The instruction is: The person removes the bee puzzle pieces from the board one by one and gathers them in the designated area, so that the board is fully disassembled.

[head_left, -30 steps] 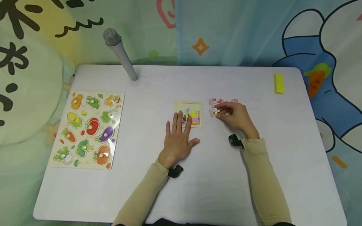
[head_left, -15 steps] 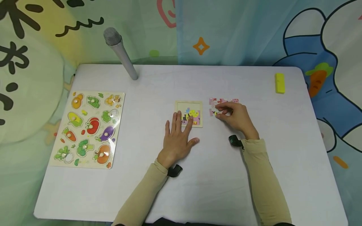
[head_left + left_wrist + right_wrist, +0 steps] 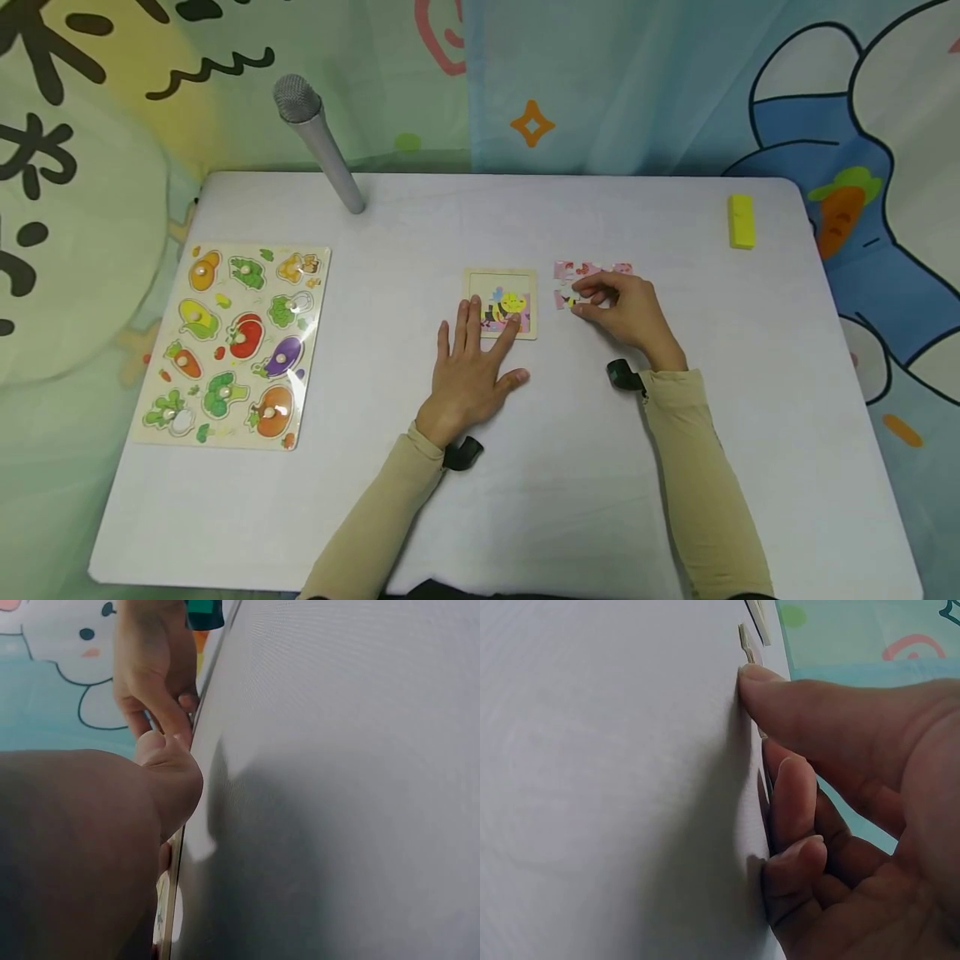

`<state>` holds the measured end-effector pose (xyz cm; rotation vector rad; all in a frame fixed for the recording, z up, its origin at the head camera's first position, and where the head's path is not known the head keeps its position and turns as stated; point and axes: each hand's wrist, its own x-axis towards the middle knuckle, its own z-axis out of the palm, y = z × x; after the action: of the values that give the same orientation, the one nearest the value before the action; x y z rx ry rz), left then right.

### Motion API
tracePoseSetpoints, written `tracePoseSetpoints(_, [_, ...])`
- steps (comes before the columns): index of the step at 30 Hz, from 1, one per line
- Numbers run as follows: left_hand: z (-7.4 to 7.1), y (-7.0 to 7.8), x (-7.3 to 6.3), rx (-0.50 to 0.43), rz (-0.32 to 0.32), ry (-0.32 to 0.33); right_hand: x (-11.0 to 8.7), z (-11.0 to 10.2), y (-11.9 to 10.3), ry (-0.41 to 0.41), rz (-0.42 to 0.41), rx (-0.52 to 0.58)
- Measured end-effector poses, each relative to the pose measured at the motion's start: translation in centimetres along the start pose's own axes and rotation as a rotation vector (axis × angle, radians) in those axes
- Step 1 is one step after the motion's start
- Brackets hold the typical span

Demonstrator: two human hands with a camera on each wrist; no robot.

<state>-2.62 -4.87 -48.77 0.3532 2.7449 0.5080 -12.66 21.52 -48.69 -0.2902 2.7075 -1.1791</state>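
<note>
A small square jigsaw tray [image 3: 472, 287] lies mid-table, its lower part filled with a yellow bee picture [image 3: 512, 307]. My left hand [image 3: 468, 375] rests flat, straight fingertips on the tray's lower left and the index finger by the bee. To the right, my right hand [image 3: 626, 312] pinches a pink and white puzzle piece [image 3: 562, 298] at the table surface between thumb and curled fingers, which partly cover it. More pink pieces [image 3: 573, 268] lie just beyond that hand. In the right wrist view the thumb [image 3: 769, 686] touches the thin edge of a piece [image 3: 745, 643].
A vegetable peg puzzle board [image 3: 258, 333] lies on the left of the white table [image 3: 420, 242]. A grey microphone [image 3: 322, 142] stands tilted at the back left. A yellow block [image 3: 741, 222] sits at the back right. Printed curtains hang behind the table.
My left index finger has slid a little to the right, uncovering more of the bee picture. My right hand stays at the same spot, its fingers shifting slightly on the piece.
</note>
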Motion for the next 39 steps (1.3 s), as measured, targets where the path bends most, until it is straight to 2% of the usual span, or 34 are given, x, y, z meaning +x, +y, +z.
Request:
tracePoseSetpoints(8, [-0.1, -0.2, 0.1, -0.005, -0.012, -0.033, 0.0, 0.1, -0.2, 0.006, 0.015, -0.010])
tracePoseSetpoints(15, [0.1, -0.3, 0.0, -0.014, 0.003, 0.010, 0.0, 0.2, -0.4, -0.008, 0.040, -0.023])
tracePoseSetpoints(23, [0.0, -0.3, 0.0, -0.005, 0.004, 0.015, 0.0, 0.3, -0.4, -0.012, 0.051, -0.019])
tracePoseSetpoints(29, [0.0, -0.4, 0.1, -0.007, 0.007, 0.011, 0.1, 0.2, -0.4, -0.009, 0.031, -0.015])
tracePoseSetpoints(33, [0.1, -0.5, 0.1, -0.005, 0.009, 0.006, 0.2, 0.1, -0.5, 0.022, -0.005, -0.007])
tracePoseSetpoints(39, [0.1, -0.6, 0.1, -0.004, 0.012, 0.007, 1.1, 0.4, -1.9, 0.072, -0.077, 0.006])
